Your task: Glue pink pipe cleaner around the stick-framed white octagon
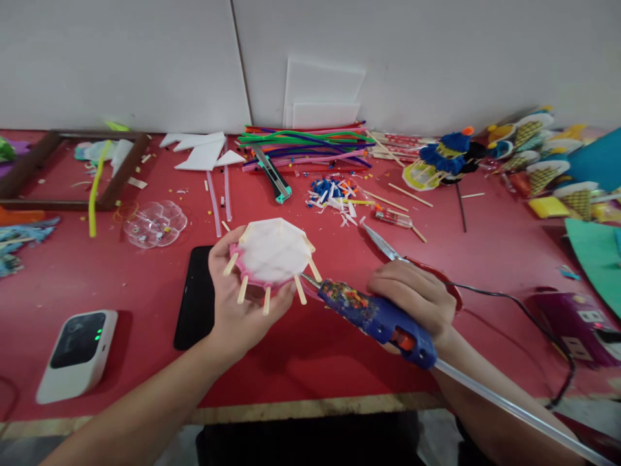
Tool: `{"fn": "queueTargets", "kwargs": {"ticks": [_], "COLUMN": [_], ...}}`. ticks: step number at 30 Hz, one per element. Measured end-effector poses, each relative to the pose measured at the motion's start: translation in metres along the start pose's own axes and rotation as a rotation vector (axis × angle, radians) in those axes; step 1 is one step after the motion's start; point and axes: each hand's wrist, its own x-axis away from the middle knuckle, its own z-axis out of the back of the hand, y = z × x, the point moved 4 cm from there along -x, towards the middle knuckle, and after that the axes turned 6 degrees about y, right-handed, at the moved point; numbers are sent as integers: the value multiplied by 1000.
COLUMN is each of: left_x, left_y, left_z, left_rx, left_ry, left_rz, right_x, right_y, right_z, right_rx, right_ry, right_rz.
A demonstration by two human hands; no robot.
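My left hand (237, 317) grips a white foam polygon (276, 249) from beneath, fingers at its left side and thumb under its lower edge. Short wooden sticks (242, 289) stick out around the foam's rim, and pink material (248, 275) shows along its underside. In my right hand (417, 298) is a blue glue gun (373, 317), its metal nozzle beside the foam's lower right edge. Whether the nozzle touches a stick I cannot tell. A long clear glue stick (504, 401) runs out of the gun's back. Scissors (383, 243) lie just behind my right hand.
A black phone (195, 298) and a white device with a screen (77, 356) lie on the left. At the back are pipe cleaners (305, 145), a box cutter (272, 175) and paper scraps (334, 194). The gun's cord (514, 298) leads right towards a purple box (577, 323).
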Motion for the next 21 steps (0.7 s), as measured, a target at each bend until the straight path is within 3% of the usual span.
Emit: {"fn": "queueTargets", "kwargs": {"ticks": [3, 11, 17, 21], "left_x": [-1, -3, -1, -1], "left_y": [2, 3, 1, 2], "left_z": [-2, -1, -1, -2], "left_rx": [-7, -20, 13, 16], "left_ry": [-79, -83, -73, -76], "left_rz": [-35, -85, -14, -54], "right_x": [0, -1, 1, 1], "right_y": [1, 1, 3, 3], "right_z": [0, 0, 1, 1], "right_rx": [9, 25, -4, 5], "right_ry": [0, 26, 60, 50], "right_rz": [-2, -12, -23, -28]}}
